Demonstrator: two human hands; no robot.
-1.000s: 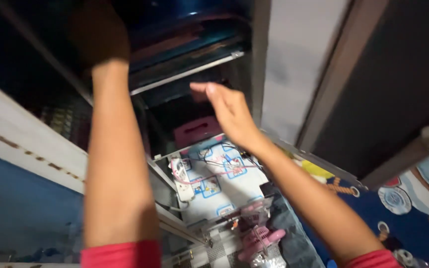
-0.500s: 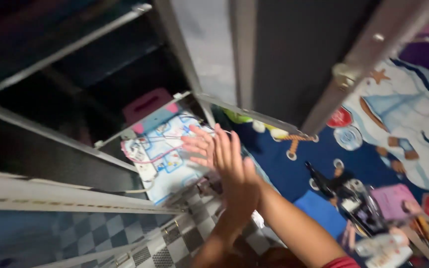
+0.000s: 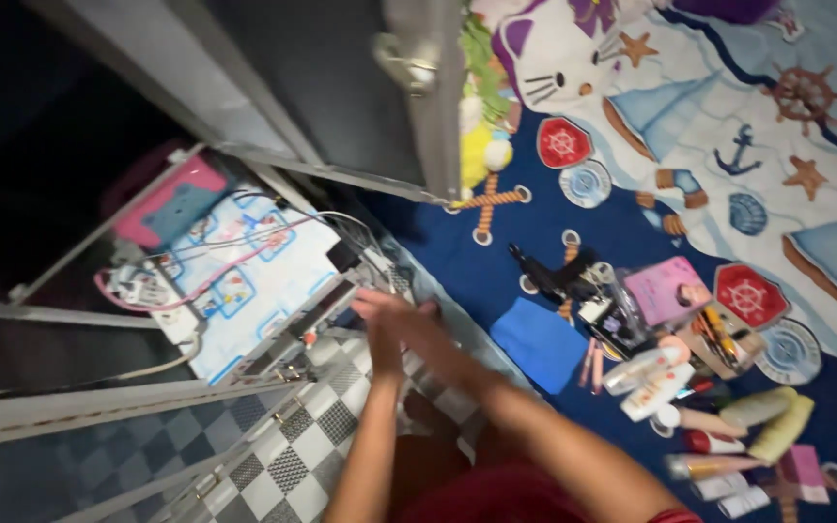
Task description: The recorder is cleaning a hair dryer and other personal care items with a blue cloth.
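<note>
My two hands meet at the near corner of a pulled-out shelf (image 3: 336,291) inside a dark cabinet. My right hand (image 3: 394,308) reaches in from the lower right with its fingers stretched out flat and nothing in them. Just under it is my left hand (image 3: 383,351), partly covered and blurred. The shelf holds a pale sheet with blue squares (image 3: 244,281), white and pink cables (image 3: 234,254) and a pink box (image 3: 171,199).
An open grey cabinet door (image 3: 428,97) with a latch stands above the hands. To the right lies a blue nautical bedsheet (image 3: 632,208) with a blue cloth (image 3: 540,341), a pink case (image 3: 666,289) and several tubes and bottles (image 3: 690,407). A checkered surface (image 3: 293,455) lies below.
The view has swung down and to the right, away from the upper shelves. My hands have dropped from the cabinet's upper part and come together at the shelf's near corner.
</note>
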